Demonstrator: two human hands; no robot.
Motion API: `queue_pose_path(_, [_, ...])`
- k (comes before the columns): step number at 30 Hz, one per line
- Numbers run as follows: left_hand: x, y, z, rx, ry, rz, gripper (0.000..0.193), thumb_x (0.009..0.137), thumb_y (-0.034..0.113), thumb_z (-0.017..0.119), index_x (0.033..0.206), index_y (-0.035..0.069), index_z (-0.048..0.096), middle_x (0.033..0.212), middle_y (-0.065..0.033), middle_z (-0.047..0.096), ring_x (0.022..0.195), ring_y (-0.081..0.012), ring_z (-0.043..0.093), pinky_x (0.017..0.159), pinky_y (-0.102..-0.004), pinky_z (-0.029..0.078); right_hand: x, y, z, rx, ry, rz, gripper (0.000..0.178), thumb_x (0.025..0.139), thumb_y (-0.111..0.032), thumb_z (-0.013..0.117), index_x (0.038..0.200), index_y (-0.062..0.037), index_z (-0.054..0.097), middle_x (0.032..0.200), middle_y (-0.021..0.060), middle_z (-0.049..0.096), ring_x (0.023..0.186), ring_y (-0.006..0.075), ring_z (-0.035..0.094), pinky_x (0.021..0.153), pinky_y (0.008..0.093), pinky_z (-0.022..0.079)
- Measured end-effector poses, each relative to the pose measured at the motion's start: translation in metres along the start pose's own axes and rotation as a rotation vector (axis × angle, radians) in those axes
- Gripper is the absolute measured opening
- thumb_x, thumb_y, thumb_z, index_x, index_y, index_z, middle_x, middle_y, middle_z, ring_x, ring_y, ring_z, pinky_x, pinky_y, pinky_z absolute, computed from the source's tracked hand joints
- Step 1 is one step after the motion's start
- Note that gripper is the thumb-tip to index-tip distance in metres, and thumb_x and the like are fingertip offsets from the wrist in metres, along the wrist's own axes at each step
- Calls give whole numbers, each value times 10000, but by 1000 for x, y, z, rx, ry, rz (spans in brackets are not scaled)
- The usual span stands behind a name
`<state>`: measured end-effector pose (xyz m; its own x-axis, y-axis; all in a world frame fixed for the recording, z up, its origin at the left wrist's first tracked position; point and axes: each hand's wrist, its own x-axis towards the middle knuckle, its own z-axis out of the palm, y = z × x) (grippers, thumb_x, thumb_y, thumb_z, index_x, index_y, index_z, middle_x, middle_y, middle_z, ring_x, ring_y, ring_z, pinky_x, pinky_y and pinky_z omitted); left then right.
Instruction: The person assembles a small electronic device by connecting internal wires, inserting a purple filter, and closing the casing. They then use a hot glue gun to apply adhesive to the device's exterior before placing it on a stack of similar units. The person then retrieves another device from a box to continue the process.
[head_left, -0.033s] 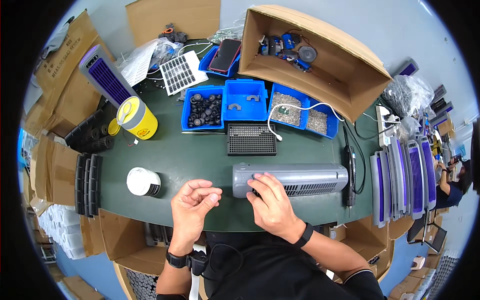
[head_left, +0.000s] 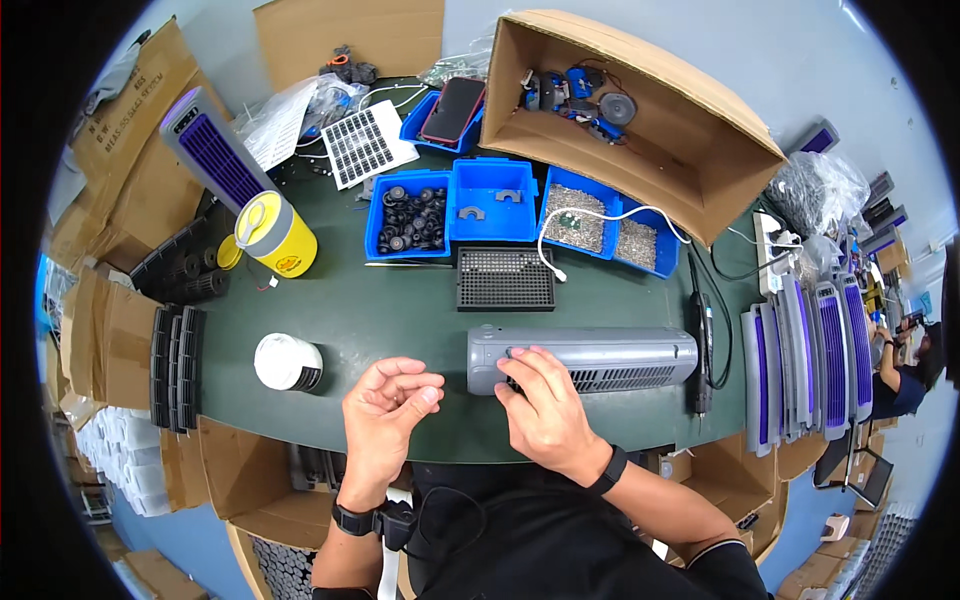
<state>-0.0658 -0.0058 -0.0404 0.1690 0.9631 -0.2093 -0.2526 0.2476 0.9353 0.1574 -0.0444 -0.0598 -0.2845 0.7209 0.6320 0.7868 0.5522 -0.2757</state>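
Note:
A grey tower fan [head_left: 640,348] with a slotted grille lies on its side on the green table, right of centre. Over its left end is my right hand [head_left: 552,412], the fingertips on the top face near a small dark spot and the thumb at the near edge. To the left of the fan, apart from it, my left hand [head_left: 385,415] hovers above the table's near part. Its fingers are curled and the thumb meets the index fingertip; anything pinched there is too small to make out. A white tub [head_left: 287,362] stands left of that hand.
Blue bins [head_left: 492,205] of black round parts and screws line the back, before an open cardboard box [head_left: 640,175] of motors. A black perforated tray [head_left: 505,280] sits ahead. An electric screwdriver [head_left: 702,350] lies right, beside stacked fan housings [head_left: 800,355]. A yellow canister [head_left: 285,240] stands left.

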Motion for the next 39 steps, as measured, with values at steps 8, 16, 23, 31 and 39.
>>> queue_pose_path(8, [23,9,10,94,-37,6,356,911,-30,794,1223,-9,623,986,-124,763,877,-151,725,779,-286,594,2,-11,-23,81,34,132,232,762,34,815,979,10,736,1174,155,701,1160,364,663,984,468,565])
queue_pose_path(16, [110,26,44,279,-335,-209,447,852,-2,867,1239,-12,644,920,-96,794,841,-121,723,799,-284,565,-90,24,-77,100,133,444,188,772,66,839,904,-17,734,908,128,765,755,266,756,643,332,598])
queue_pose_path(23, [143,32,64,674,-480,-276,439,834,5,877,1218,-33,666,877,-102,799,804,-114,718,770,-271,554,-142,43,-78,163,410,807,94,882,103,756,943,41,721,920,116,732,675,112,646,606,239,510])
queue_pose_path(31, [142,52,79,929,-595,-231,380,845,-13,849,1190,-47,693,904,-119,808,820,-116,747,758,-254,565,-140,53,-73,75,413,694,165,838,99,797,945,6,712,910,121,738,619,149,644,523,259,495])
queue_pose_path(39, [127,63,81,1042,-680,-142,329,1044,163,670,1296,-47,691,1008,-140,804,984,-146,745,904,-314,575,-138,53,-76,80,409,692,178,820,104,797,932,0,707,894,119,738,591,175,646,518,272,498])
